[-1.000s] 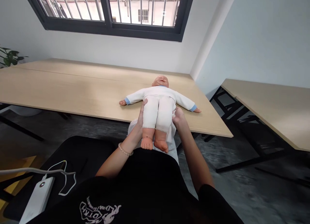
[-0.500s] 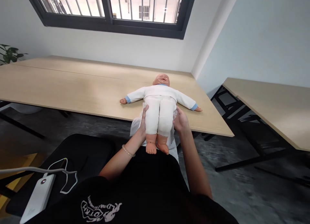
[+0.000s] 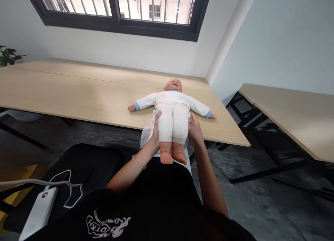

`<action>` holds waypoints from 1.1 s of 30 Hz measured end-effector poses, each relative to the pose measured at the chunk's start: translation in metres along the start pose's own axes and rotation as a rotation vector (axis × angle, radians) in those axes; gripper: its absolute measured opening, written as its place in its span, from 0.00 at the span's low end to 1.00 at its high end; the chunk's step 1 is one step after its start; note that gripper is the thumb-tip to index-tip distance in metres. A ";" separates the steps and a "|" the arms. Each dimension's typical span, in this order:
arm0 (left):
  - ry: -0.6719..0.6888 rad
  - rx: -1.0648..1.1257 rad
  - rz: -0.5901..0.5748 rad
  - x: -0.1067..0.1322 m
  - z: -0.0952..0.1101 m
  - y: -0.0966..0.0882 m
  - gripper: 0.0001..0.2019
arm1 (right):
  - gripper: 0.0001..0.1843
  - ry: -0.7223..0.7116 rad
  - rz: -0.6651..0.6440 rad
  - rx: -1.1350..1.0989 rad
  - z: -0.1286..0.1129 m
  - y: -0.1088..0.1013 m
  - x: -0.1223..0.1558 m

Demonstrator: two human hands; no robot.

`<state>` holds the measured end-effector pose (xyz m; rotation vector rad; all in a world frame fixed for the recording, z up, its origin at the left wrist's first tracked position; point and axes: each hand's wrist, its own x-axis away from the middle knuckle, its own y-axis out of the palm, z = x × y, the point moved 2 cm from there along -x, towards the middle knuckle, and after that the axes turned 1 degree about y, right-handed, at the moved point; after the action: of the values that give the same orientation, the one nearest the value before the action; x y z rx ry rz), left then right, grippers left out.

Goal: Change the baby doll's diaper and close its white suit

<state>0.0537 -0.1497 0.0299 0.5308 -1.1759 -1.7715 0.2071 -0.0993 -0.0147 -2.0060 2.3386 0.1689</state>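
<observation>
A baby doll (image 3: 173, 97) in a white suit with blue cuffs lies on its back, its head and arms on the table and its legs reaching over the front edge to me. My left hand (image 3: 156, 129) grips the outer side of one trouser leg, thumb on top. On the other side my right hand (image 3: 194, 127) is closed at the doll's hip, with its fingers partly hidden beside the leg. Both bare doll feet (image 3: 166, 158) hang free above my lap. Thin white cloth (image 3: 146, 136) hangs by my left hand, partly under the doll.
The long wooden table (image 3: 78, 95) runs along the wall under a barred window (image 3: 156, 11). At right stands another table (image 3: 292, 112). A black chair (image 3: 88, 168) at left holds a white power bank (image 3: 40, 209) with a cable. A plant (image 3: 9, 56) is at far left.
The doll's legs have shifted slightly right and its feet have risen a little. Both hands keep their places at its sides. The camera view has moved slightly.
</observation>
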 end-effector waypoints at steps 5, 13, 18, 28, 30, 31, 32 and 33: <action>0.005 0.067 -0.077 0.002 -0.005 -0.007 0.39 | 0.48 0.094 0.010 -0.032 0.000 -0.003 -0.004; -0.027 0.084 -0.143 0.003 -0.002 -0.012 0.43 | 0.42 0.019 0.047 -0.061 0.006 -0.015 -0.017; -0.043 0.046 -0.055 0.008 -0.003 -0.008 0.43 | 0.40 -0.045 0.049 -0.015 0.004 -0.014 -0.016; 0.029 0.027 0.050 0.011 0.002 -0.028 0.31 | 0.27 -0.187 0.194 0.147 -0.023 -0.009 0.079; 0.007 -0.028 0.055 0.014 0.004 -0.035 0.31 | 0.27 -0.165 0.153 0.146 -0.026 -0.006 0.091; -0.010 -0.053 0.045 0.015 0.005 -0.038 0.32 | 0.29 -0.146 0.133 0.156 -0.027 -0.005 0.094; -0.024 -0.073 0.035 0.018 0.006 -0.040 0.34 | 0.30 -0.123 0.107 0.170 -0.028 -0.005 0.097; -0.033 -0.087 0.026 0.020 0.006 -0.041 0.36 | 0.33 -0.101 0.072 0.187 -0.029 -0.004 0.099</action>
<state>0.0208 -0.1589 -0.0014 0.4344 -1.1182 -1.8063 0.1969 -0.2005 0.0027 -1.7869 2.2737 0.0509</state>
